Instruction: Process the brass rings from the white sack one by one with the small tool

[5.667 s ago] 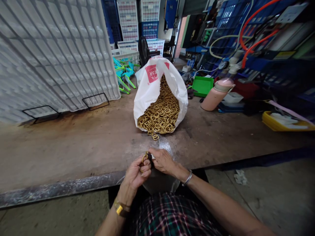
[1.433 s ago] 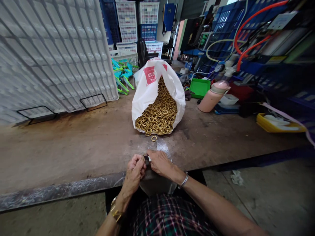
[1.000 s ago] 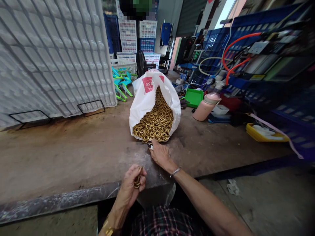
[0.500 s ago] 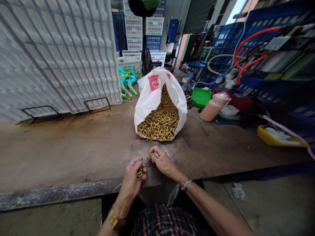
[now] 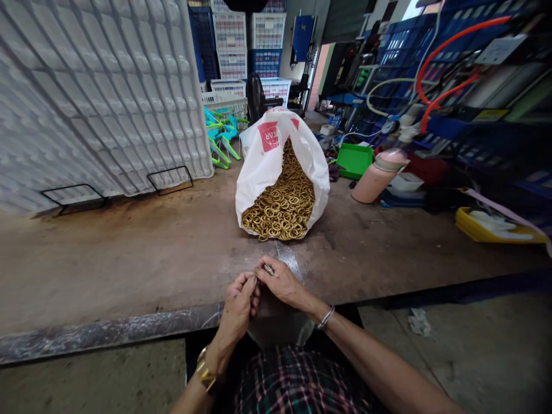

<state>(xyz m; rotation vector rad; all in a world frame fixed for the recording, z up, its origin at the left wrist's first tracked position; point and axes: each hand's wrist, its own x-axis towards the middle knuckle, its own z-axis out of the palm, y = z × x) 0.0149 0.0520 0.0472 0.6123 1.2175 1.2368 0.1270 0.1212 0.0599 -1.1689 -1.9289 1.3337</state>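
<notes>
Table (image 5: pixel 142 253): front edge (image 5: pixel 107 330) climbing gently left to right. Left: broad stretch of tabletop between that edge and white ridged panels (image 5: pixel 107 86). Centre: white bag (image 5: pixel 259 178) lying back from the edge, filled with brass rings (image 5: pixel 284 207), mouth facing the hands. Right: further stretch, bounded by pink bottle (image 5: pixel 375 184) and yellow tray (image 5: pixel 495 227).

Left hand (image 5: pixel 239 296): at the edge, fingers curled closed; rings visible there a half-second ago, now hidden. Right hand (image 5: pixel 282 282): brought in to meet the left at the fingertips, formerly apart; gripping a small metal piece (image 5: pixel 269 269), too small to identify. Loose ring formerly lying before the bag: gone from that spot.

Surface: brown, rust-stained beside the panels, scuffed along the edge. Room: teal plastic pieces (image 5: pixel 224 135), stacked crates (image 5: pixel 230 31), green tray (image 5: pixel 356 161), orange hose (image 5: pixel 425 69).
</notes>
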